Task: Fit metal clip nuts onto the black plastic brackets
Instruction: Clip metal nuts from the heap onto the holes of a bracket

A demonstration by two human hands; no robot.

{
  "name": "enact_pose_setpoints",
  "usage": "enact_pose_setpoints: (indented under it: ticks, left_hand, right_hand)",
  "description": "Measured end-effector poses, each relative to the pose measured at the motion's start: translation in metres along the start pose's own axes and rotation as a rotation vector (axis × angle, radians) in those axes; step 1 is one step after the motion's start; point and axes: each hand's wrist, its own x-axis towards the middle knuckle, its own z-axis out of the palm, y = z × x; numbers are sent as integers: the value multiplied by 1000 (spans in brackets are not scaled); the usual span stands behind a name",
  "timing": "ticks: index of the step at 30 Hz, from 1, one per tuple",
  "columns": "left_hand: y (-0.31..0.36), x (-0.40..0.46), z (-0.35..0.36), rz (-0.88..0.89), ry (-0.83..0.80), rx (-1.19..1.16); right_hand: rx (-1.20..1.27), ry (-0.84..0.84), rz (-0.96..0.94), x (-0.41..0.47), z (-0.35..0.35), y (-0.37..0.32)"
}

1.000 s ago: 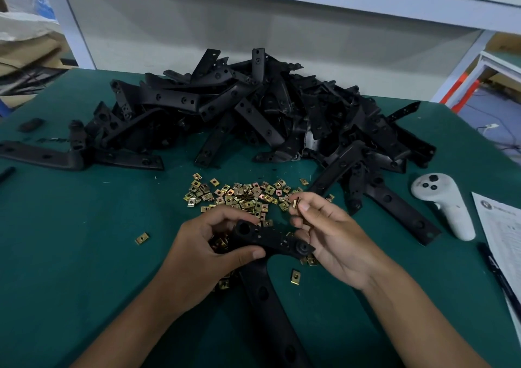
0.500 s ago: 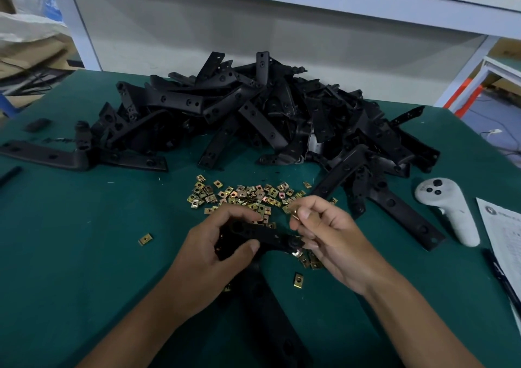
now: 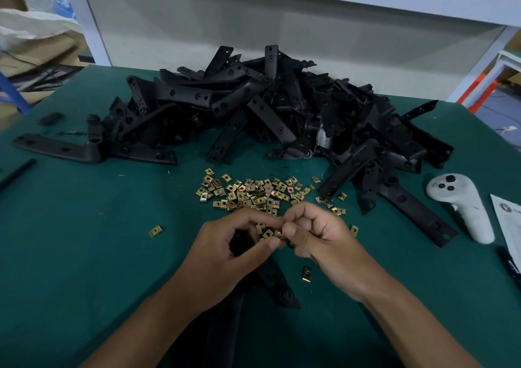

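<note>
the table top [image 3: 84,241] under my arms is a dark green covering, matt and slightly fuzzy, like felt or a soft mat. the brackets [image 3: 282,108] heaped at the back are black plastic, mostly matt with a dull sheen along their flat faces, and the bracket [image 3: 279,288] i grip looks the same. the clip nuts [image 3: 248,195] are thin metal, brassy yellow, shiny, with pinkish and greenish tints on some. the controller [image 3: 462,207] to my right is smooth off-white plastic, faintly glossy. the sheet [image 3: 507,221] beside it is white printed paper. the wall panel [image 3: 282,38] behind is plain, matt and pale grey.
</note>
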Motion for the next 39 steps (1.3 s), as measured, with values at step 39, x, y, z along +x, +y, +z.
enact_pose_setpoints:
  ticks: [39]
  left_hand:
    - [4, 2, -2, -122, 42, -127]
  right_hand:
    - [-432, 278, -342, -1, 4, 16]
